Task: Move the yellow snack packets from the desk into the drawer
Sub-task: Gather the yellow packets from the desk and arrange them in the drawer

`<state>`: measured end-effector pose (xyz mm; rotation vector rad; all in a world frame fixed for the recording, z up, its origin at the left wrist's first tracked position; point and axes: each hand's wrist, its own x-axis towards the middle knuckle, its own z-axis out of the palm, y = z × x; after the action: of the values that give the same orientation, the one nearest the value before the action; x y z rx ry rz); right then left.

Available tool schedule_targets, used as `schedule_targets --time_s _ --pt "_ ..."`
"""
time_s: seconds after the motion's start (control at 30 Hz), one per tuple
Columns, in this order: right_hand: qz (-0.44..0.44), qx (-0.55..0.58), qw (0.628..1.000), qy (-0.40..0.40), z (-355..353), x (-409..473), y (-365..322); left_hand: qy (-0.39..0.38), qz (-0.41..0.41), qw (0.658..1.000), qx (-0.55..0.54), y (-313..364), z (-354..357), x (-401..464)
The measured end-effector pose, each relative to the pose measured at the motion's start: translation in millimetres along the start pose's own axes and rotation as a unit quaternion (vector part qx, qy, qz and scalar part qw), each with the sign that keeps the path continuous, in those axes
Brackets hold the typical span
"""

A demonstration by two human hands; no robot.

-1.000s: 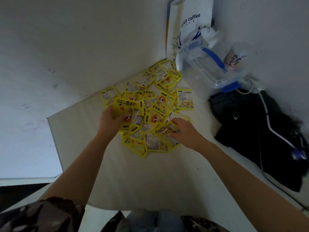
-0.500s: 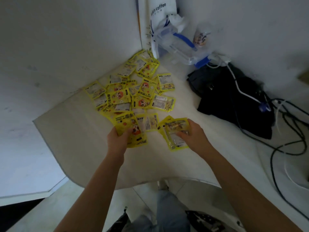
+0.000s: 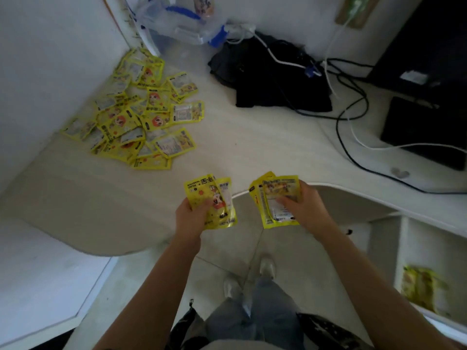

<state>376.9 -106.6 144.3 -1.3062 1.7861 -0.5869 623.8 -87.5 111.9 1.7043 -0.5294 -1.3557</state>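
desk point(image 3: 252, 147): a pale, curved-edge work surface fills the upper frame, set into a white-walled corner.
drawer point(image 3: 429, 251): white and pulled open at lower right, below the desk edge; a blurred heap of yellow packets in the drawer point(image 3: 422, 286) lies inside.
black bag point(image 3: 273, 82): slumped on the desk toward the back, with black and white cables point(image 3: 353, 114) trailing across and beside it.
clear plastic box point(image 3: 177, 24): blue-handled, at the far corner beside a paper bag.
pile of yellow snack packets point(image 3: 141, 117): spread loosely over the desk's left side, along the wall, packets overlapping one another.
left hand point(image 3: 192, 215): held above the desk's front edge, fingers and thumb curled round a small stack of yellow packets point(image 3: 214, 200) with a cartoon print facing up.
right hand point(image 3: 305, 208): level with the left and just beside it, out over the floor, pinching a second fanned stack of yellow packets point(image 3: 275, 198), thumb on top.
below: tiled floor, grey trousers and pale shoes point(image 3: 267, 267).
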Motion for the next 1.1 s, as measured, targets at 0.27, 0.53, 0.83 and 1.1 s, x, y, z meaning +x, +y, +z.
schedule_targets --time_s 0.27,0.53,0.83,1.1 --pt "0.075 0.041 0.992 0.094 -72 -72 86 -0.103 0.005 0.991 0.084 -37 85 -55" --pt "0.127 0.085 0.976 0.152 -165 -146 193 -0.181 -0.008 0.975 0.128 -100 190 -143" --pt "0.167 0.087 0.968 0.167 -260 -201 311 -0.193 -0.041 0.970 0.143 -179 304 -245" --pt "0.214 0.132 0.941 0.228 -321 -211 375 -0.229 -0.045 0.951 0.205 -213 391 -282"
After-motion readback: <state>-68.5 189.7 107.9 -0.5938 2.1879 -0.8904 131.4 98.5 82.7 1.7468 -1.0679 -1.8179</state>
